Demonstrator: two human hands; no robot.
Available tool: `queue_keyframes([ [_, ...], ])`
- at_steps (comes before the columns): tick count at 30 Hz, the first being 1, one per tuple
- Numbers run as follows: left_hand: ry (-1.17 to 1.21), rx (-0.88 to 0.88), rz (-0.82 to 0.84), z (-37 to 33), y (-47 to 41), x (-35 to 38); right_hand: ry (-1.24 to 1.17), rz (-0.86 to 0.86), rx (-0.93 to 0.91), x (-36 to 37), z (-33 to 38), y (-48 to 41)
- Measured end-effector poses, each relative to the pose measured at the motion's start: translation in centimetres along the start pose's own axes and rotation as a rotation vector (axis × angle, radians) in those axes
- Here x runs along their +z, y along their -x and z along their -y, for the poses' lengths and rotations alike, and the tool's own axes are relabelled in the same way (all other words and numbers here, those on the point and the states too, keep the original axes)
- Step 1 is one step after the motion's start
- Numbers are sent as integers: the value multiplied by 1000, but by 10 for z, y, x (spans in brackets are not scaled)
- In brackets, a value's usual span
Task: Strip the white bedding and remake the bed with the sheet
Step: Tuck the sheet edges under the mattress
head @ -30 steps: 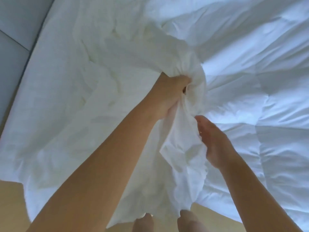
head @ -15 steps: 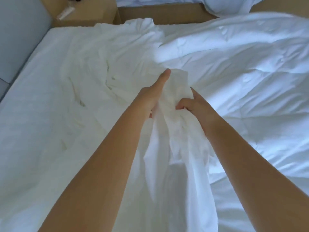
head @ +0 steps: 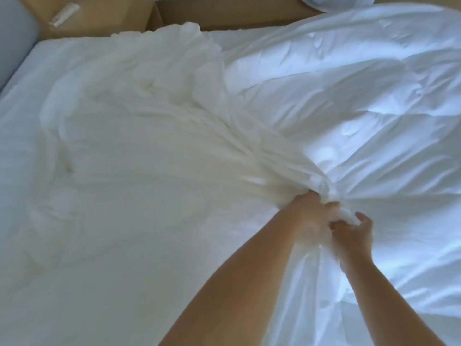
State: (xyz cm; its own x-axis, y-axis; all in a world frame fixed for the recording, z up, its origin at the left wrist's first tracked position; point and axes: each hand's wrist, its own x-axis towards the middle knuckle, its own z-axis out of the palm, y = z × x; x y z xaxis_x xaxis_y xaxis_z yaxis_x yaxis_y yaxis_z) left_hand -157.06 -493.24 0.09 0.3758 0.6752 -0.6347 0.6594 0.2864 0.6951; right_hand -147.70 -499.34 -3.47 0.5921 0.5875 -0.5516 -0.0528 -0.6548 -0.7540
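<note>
A thin white sheet (head: 154, 151) lies crumpled across the left and middle of the bed, gathered into a twisted rope that runs down to my hands. My left hand (head: 310, 216) grips the gathered bunch of sheet near the bed's middle. Just right of it, my right hand (head: 354, 233) curls its fingers round the same bunch from the other side, touching the left hand. A puffy white quilted duvet (head: 361, 96) covers the right half of the bed. More sheet hangs down between my forearms.
A wooden headboard (head: 224, 13) runs along the far edge. A wooden nightstand (head: 94, 18) with a small clear tube (head: 65, 15) stands at the far left. A grey wall (head: 12, 41) borders the bed's left side. A white pillow (head: 336, 2) shows at top right.
Both hands have moved right and toward me, closing together on the sheet. The sheet is drawn into a tighter twisted bunch, and the view has tilted up to show the headboard.
</note>
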Motion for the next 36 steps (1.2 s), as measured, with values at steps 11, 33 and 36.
queue_keyframes([
  [11,-394,-252,-881,90,26,-30,50,774,397,74,-3,22],
  [33,100,-127,-285,48,78,-12,-229,169,307,6,-8,-11],
  [36,-5,-180,-412,83,105,-19,1,73,142,1,-28,-9],
])
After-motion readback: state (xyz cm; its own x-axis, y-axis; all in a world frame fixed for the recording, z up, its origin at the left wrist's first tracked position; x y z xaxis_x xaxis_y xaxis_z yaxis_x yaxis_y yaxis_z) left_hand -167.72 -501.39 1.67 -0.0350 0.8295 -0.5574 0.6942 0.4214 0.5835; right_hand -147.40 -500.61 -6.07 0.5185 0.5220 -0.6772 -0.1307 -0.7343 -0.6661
